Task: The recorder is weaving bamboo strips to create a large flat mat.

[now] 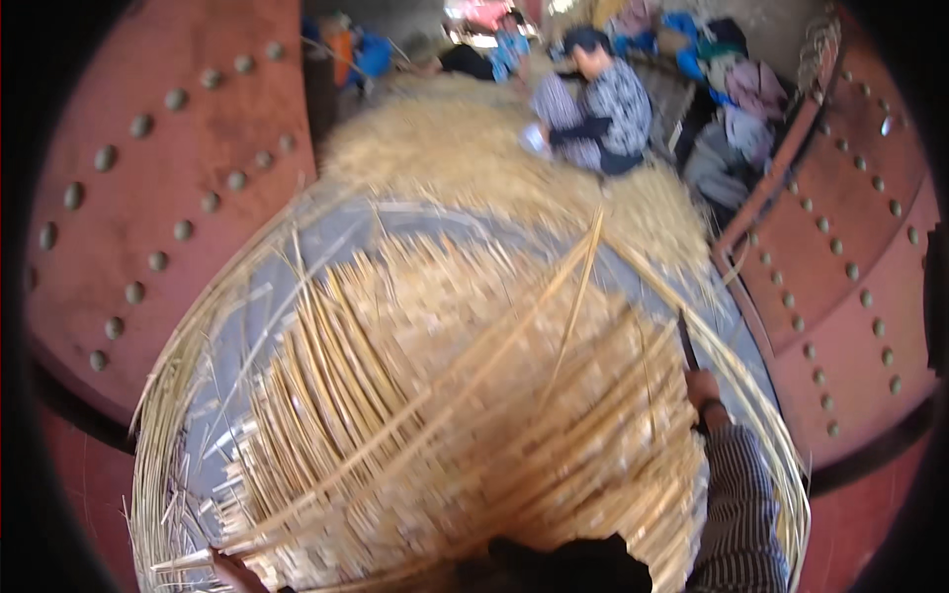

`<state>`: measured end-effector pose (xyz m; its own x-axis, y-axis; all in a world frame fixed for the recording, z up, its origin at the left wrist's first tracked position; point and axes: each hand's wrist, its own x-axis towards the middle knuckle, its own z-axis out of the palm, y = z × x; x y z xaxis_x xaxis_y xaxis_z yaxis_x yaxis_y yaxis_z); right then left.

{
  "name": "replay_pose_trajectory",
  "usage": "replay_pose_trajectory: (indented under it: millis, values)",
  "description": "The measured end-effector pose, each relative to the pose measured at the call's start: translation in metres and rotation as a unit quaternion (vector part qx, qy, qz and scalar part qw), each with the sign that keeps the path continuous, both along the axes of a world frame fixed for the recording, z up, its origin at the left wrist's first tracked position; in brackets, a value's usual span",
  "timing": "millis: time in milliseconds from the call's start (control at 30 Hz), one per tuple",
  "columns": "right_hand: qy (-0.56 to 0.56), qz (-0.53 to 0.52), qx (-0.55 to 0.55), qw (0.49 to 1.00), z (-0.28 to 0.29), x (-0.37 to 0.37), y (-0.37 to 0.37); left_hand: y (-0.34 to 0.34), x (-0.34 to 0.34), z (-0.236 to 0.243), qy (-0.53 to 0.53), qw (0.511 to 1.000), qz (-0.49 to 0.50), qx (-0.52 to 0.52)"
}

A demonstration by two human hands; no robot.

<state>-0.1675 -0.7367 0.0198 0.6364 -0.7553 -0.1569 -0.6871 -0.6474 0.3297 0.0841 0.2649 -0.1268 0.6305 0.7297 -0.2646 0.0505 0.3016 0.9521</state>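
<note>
Right hand (703, 386) grips a slim, dark tool (686, 341) at the woven tan mat (430, 301)'s right edge. Left hand (233, 571), grip unclear.

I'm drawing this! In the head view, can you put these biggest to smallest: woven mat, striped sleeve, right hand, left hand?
1. Woven mat
2. Striped sleeve
3. Right hand and left hand: unsure; the left runs off the lower edge.
</note>
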Motion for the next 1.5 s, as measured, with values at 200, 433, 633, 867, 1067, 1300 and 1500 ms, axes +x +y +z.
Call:
replay_pose_trajectory:
  millis: [200, 433, 633, 867, 1067, 1300, 1500]
  values:
    - [-0.324, -0.096, 0.114, 0.934, 0.013, 0.014, 0.059, -0.037, -0.039, -0.004, 0.051, 0.939, -0.198, 0.278]
    - [-0.042, 0.178, 0.288, 0.94, 0.002, 0.059, 0.178, 0.015, -0.034, -0.021, -0.007, 0.984, -0.123, -0.126]
    - [-0.098, 0.222, 0.276, 0.93, -0.027, 0.14, 0.213, 0.031, -0.048, 0.0, -0.03, 0.992, -0.066, -0.101]
    - [-0.085, 0.294, 0.208, 0.929, 0.011, 0.2, 0.219, 0.052, -0.047, 0.029, -0.098, 0.988, -0.121, -0.024]
    - [-0.11, 0.264, 0.186, 0.94, 0.046, 0.19, 0.226, 0.035, -0.052, 0.055, -0.059, 0.995, -0.057, -0.055]
    - [-0.052, 0.285, 0.222, 0.931, -0.013, 0.256, 0.24, -0.004, -0.052, 0.09, -0.207, 0.969, -0.07, -0.113]
    - [-0.253, 0.077, 0.157, 0.952, -0.008, 0.286, 0.152, 0.044, -0.069, 0.105, -0.363, 0.871, -0.264, -0.201]
